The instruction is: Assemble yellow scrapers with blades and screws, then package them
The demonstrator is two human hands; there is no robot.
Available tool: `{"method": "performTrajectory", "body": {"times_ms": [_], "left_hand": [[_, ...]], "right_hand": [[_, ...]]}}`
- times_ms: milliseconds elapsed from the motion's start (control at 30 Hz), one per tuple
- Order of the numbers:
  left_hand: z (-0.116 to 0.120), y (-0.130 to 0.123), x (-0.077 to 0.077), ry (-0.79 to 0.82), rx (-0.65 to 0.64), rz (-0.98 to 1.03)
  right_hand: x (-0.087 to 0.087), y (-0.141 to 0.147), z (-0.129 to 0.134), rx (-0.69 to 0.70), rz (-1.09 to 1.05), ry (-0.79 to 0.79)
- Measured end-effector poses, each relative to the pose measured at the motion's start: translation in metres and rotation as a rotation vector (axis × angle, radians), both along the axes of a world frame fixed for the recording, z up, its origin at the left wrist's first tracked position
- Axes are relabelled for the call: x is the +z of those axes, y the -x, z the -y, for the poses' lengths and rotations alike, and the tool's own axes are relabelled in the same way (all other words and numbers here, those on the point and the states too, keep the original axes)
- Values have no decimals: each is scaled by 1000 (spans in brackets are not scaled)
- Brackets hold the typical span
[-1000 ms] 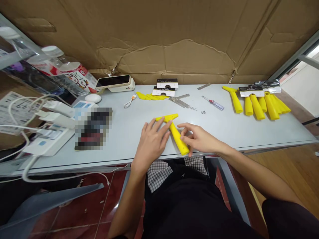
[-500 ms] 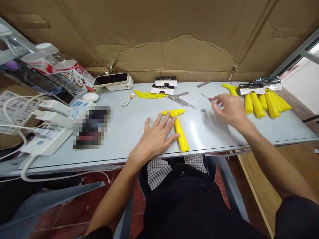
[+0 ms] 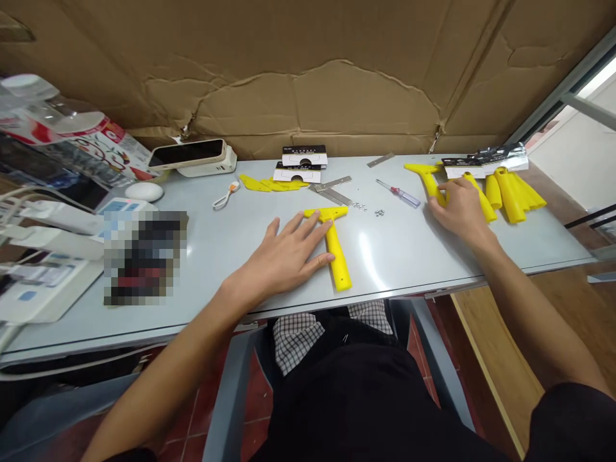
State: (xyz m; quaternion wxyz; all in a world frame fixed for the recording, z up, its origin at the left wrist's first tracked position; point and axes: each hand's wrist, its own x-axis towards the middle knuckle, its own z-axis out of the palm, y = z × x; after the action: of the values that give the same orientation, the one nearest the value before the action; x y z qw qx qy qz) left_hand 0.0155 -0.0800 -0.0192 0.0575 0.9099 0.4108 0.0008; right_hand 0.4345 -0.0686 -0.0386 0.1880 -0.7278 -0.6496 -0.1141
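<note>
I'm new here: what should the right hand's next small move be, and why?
Probably close the right hand around the yellow T-shaped plastic handle beside the black-and-white card and draw it nearer: that hand is at its near end, while the left hand rests on a similar yellow handle.

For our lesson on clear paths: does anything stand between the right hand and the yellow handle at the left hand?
Nothing visible does: bare desk lies between the right hand and the yellow handle. The screwdriver and screws lie farther back.
</note>
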Motion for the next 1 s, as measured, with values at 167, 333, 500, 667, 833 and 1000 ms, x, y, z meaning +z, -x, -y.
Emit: {"method": "performTrajectory", "body": {"times_ms": [167, 333, 500, 667, 833, 1000], "left_hand": [[-1, 1, -5, -22, 7, 48], [0, 2, -9, -25, 5, 60], [0, 2, -8, -22, 12, 48], [1, 2, -8, -21, 7, 52], [1, 2, -6, -27, 4, 26], [2, 1, -2, 22, 20, 31]], "right_hand": [[11, -10, -8, -47, -20, -109], [21, -50, -16, -225, 6, 29], [13, -71, -22, -254, 5, 79], [11, -60, -24, -312, 32, 39], [16, -42, -27, -318, 23, 85], [25, -30, -33, -183, -56, 189]]}}
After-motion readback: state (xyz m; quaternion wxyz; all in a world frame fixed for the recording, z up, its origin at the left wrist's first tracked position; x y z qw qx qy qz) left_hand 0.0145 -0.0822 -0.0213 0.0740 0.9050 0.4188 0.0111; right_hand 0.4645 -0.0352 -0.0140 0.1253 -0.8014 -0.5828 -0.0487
